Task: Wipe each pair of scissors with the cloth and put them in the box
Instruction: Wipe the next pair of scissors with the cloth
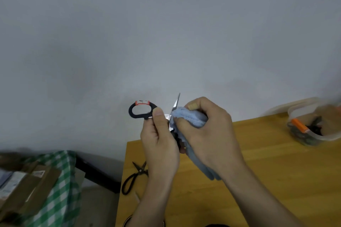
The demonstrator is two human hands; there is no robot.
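Black-handled scissors with a red-and-white label on the loop (143,109) held up in the air above the near-left part of the light wooden table (267,171), well clear of the surface. Left hand (159,145) clenched around the lower handle, thumb pressed up by the pivot. Blades spread apart: one silver blade poking up and slightly right toward the grey wall (166,33), the labelled loop sticking out to the left, so the long axis of that half running roughly up-down with a tilt. Right hand (208,132) gripping a bunched light blue fluffy cloth (190,118), fingers and thumb curled round it, cloth pressed right against the blades near the pivot and trailing down below the wrist. Second pair, all-black metal scissors with big loops (135,175), lying flat on the left edge of the table, tips pointing away and slightly open. Clear plastic box (311,125) far right on the table, already holding some dark-handled stuff and something orange, too blurry to sort out. Green-and-white checked fabric (62,180) and cardboard packages (27,186) off to the lower left.
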